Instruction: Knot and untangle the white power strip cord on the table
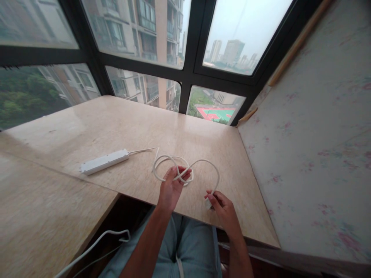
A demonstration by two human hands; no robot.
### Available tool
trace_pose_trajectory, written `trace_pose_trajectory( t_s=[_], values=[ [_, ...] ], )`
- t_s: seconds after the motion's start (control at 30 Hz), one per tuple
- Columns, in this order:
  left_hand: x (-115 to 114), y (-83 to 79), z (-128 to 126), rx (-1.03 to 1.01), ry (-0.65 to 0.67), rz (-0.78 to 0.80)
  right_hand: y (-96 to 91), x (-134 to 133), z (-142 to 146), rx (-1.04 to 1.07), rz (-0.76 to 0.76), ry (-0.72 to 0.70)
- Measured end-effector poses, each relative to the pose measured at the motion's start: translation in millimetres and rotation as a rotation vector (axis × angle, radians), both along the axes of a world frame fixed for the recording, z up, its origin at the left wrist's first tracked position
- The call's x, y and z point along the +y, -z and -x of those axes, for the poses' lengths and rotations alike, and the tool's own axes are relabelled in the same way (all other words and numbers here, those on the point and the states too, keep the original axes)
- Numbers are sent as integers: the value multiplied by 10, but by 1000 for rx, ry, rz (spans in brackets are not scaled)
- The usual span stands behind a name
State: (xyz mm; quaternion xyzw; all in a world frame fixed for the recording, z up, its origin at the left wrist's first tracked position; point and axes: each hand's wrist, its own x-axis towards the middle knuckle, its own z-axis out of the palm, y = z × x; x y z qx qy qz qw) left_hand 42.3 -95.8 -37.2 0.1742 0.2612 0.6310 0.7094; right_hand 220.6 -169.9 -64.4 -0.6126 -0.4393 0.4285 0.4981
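Note:
A white power strip (104,161) lies on the beige stone-look counter (121,127), its white cord (203,163) running right into loose coils. My left hand (173,188) is closed around the coiled loops near the counter's front edge. My right hand (222,208) pinches the cord's plug end, a small white piece at the counter edge. A loop of cord arcs between the two hands.
Large dark-framed windows (188,73) rise behind the counter. A floral-papered wall (313,146) closes the right side. A second counter slab (43,216) sits at the left. Another white cable (95,241) hangs below the counter beside my legs in blue jeans.

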Motion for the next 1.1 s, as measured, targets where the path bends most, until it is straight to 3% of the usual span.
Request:
trace_pose_trajectory(
  t_s=[0.2, 0.3, 0.5, 0.73, 0.9, 1.1],
  values=[
    [-76, -57, 37, -15, 14, -79, -328, -197, 251, 690, -56, 171],
    [-87, -70, 74, -41, -16, -67, -391, -278, 156, 857, -127, 256],
    [-102, -102, 103, -69, -17, -22, -343, -308, -145, 894, -471, 443],
    [-138, -132, 76, -40, 3, 13, -519, -133, -1, 1021, -660, 426],
    [-148, -145, 91, 16, -26, 24, -611, -119, 73, 1133, -550, 292],
    [-162, -136, 155, 305, -104, -37, -546, -231, 84, 872, -375, 161]
  ],
)
